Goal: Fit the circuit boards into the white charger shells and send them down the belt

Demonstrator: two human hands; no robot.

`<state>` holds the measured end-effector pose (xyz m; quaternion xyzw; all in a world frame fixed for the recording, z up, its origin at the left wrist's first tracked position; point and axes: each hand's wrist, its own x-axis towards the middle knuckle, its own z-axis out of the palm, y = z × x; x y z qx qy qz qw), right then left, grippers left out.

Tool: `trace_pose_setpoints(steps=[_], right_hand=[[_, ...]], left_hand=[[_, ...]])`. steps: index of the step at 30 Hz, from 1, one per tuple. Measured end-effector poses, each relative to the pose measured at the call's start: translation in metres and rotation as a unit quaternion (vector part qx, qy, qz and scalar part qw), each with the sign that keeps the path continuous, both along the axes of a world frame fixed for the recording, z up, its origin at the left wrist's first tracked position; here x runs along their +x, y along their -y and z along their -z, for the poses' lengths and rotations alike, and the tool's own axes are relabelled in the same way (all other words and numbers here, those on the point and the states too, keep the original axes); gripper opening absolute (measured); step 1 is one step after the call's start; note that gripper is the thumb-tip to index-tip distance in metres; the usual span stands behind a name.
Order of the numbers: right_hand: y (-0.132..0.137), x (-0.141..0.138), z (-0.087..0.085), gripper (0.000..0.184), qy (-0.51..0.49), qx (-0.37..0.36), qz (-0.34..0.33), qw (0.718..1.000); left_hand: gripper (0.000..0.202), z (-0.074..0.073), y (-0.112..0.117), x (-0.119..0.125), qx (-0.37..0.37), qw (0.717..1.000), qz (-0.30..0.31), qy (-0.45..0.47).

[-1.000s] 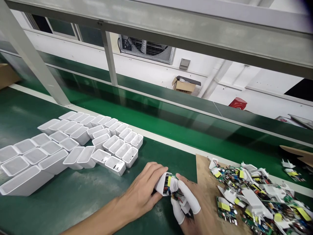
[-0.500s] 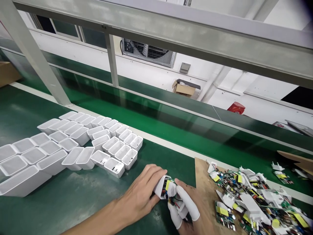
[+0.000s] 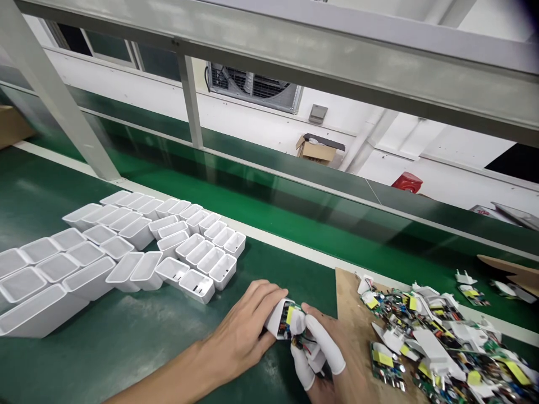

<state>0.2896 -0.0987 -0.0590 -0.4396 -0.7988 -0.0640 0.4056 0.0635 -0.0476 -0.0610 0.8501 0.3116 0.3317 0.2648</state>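
Low in the middle of the head view, my left hand [image 3: 248, 320] is closed around a white plastic charger housing [image 3: 274, 321], with its open end facing right. A circuit board [image 3: 289, 314] with yellow tape sits partly inside that opening. My right hand [image 3: 326, 348] wears white finger cots on at least two fingers. It pinches the board's outer end, where thin wires run to a white plug piece [image 3: 314, 356]. Part of the plug piece is hidden behind my right fingers.
Rows of open white housings [image 3: 206, 252] stand on the green bench at left. On brown cardboard [image 3: 347, 297] at right lies a heap of circuit boards [image 3: 446, 342] with white plug parts. Beyond the bench edge runs a green conveyor belt [image 3: 261, 207] carrying a few loose boards [image 3: 474, 293].
Both hands stay nearly in place, the right one shifting very slightly. Loose boards on the conveyor have moved a little to the left.
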Motion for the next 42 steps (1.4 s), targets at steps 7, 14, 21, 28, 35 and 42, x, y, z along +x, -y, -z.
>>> trace_pose_setpoints(steps=[7,14,21,28,35,42], right_hand=[[0.001,0.003,0.002,0.057,0.005,0.01,-0.003,1.0],[0.0,-0.001,-0.003,0.051,0.005,0.018,0.006,1.0],[0.003,0.006,0.002,0.063,-0.003,-0.033,-0.014,0.999],[0.002,0.004,-0.003,0.062,-0.006,-0.033,-0.018,0.999],[0.0,-0.003,-0.014,0.045,0.019,-0.006,0.002,1.0],[0.0,0.001,-0.009,0.055,0.03,0.006,-0.012,0.999]], left_hand=[[0.068,0.002,-0.003,0.0,0.01,1.0,-0.011,-0.009],[0.067,0.0,-0.002,0.001,0.018,1.0,-0.015,-0.004],[0.068,0.001,-0.002,0.0,0.013,1.0,-0.013,-0.01],[0.068,0.0,-0.003,0.001,0.005,1.0,-0.011,-0.007],[0.068,0.001,-0.002,0.002,0.003,1.0,-0.007,-0.008],[0.063,0.001,-0.002,0.002,0.007,1.0,-0.005,0.011]])
